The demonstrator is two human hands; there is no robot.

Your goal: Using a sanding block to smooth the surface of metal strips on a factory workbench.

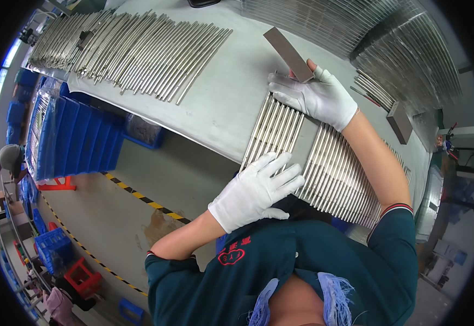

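A row of thin silvery metal rods [279, 126] lies side by side on the table in front of me. My left hand [258, 190], in a white glove, lies flat over the near ends of these rods with its fingers spread. At their far ends is my gloved right hand [318, 96], palm partly turned up. It grips a long brown rectangular block [289, 52] between thumb and fingers; the block sticks out toward the far left. Beneath my right forearm lies a second row of similar rods [337, 171], parted from the first by a narrow gap.
Many more rods [133, 51] spread across the table's far left. Plastic-wrapped rods [408, 60] are stacked far right, near a few loose rods [375, 89] and another brown block [399, 123]. Blue crates [84, 136] stand left of the table [215, 117]. A person [11, 160] is at far left.
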